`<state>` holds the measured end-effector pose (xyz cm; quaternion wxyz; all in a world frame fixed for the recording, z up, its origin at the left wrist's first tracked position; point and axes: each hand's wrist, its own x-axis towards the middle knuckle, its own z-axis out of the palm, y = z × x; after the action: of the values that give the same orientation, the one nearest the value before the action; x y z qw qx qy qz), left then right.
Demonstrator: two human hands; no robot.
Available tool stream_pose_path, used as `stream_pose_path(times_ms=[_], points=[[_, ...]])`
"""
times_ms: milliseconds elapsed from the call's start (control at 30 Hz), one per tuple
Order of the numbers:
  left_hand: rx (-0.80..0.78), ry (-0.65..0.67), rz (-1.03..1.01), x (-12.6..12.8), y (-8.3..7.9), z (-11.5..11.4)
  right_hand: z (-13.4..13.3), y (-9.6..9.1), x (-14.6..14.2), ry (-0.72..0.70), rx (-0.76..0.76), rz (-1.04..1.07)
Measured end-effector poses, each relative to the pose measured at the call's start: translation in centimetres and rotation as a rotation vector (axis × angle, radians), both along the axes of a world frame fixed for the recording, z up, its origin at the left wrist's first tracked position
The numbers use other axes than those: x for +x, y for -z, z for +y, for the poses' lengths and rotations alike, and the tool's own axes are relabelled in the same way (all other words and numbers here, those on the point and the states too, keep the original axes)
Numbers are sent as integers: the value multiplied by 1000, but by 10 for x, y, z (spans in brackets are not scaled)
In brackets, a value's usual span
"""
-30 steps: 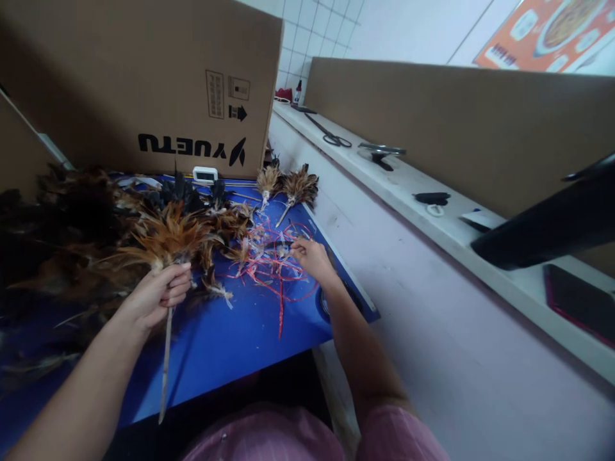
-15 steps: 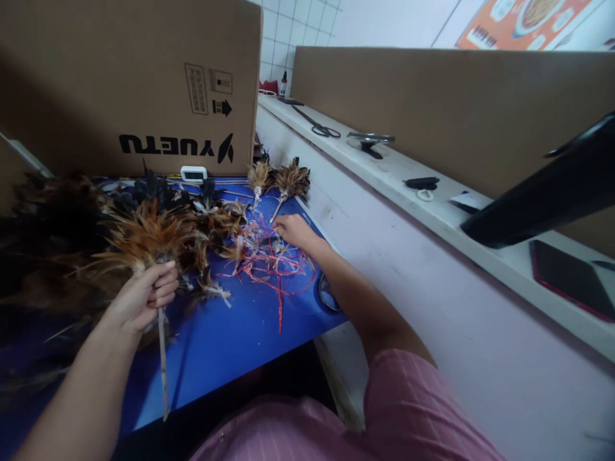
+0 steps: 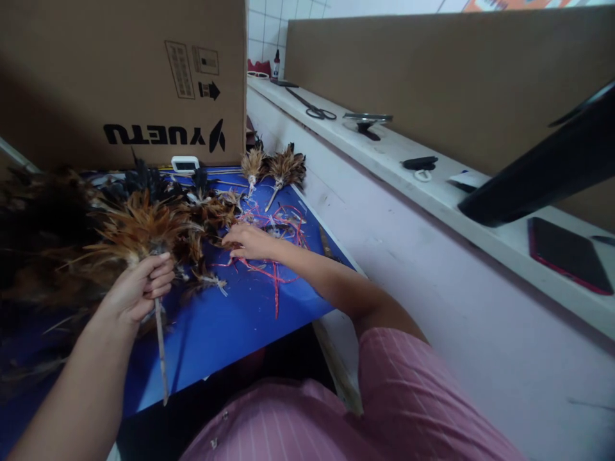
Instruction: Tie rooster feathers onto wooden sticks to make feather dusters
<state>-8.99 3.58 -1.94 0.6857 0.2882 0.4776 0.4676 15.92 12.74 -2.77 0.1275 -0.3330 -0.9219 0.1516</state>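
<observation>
My left hand (image 3: 139,288) is closed round a thin stick (image 3: 161,358) topped with a bundle of brown and orange feathers (image 3: 139,230), held upright over the blue table cover (image 3: 230,333). My right hand (image 3: 250,243) lies palm down among tangled red strings (image 3: 276,269), its fingertips reaching a small tuft of feathers (image 3: 218,224) in the pile. Its fingers are bent and partly hidden, so I cannot see whether they grip anything. Loose dark and brown feathers (image 3: 43,218) cover the left of the table.
A large cardboard box (image 3: 125,77) stands behind the feathers, a small white device (image 3: 185,164) at its foot. Two small feather tufts (image 3: 283,168) lie near the table's right corner. A white ledge (image 3: 384,160) holds scissors (image 3: 314,112), a dark phone (image 3: 567,256) and small items.
My right hand has moved left across the red strings, from the table's right edge to the feather pile. The left hand has kept hold of the feathered stick. The view has tilted down.
</observation>
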Motion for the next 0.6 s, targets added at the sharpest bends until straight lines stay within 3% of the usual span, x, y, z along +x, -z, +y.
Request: stream_pose_path(times_ms=[133,233,367,433,600], points=[[-9,18,-18,1,-1,0,12,2,-9,-40,-32,30],[-35,6,-24,2,-2,0,23,-17,-2,64,-167,267],[-47,19,-33,3,-2,0,34,-68,17,285,-434,622],[-36,13,-34,3,-1,0,37,-99,29,328,-525,753],[-5,-8,-36,2,1,0,37,-160,61,319,-480,903]])
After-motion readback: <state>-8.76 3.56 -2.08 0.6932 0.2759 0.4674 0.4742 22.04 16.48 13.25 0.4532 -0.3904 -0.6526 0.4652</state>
